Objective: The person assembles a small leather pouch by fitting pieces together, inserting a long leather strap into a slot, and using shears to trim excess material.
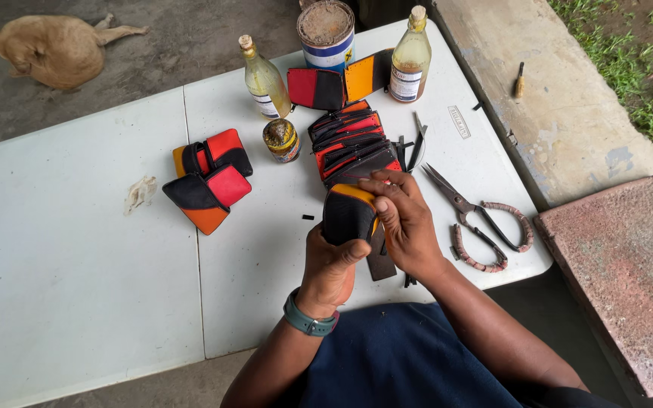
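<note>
1. Just below the middle of the frame, the left hand [330, 264] is closed around the underside of a black and orange wallet [348, 214], thumb pressed on its face.
2. The right hand [404, 221] pinches its orange top edge with curled fingers.
3. It looks light, soft and bendable, so it is best gripped at the stitched edges.
4. Above lies a stack of wallet pieces [353, 143]; scissors [478, 219] sit to the right.

White table [77, 287] with wallets [209, 181], scissors [478, 219], bottles [264, 79]
</note>
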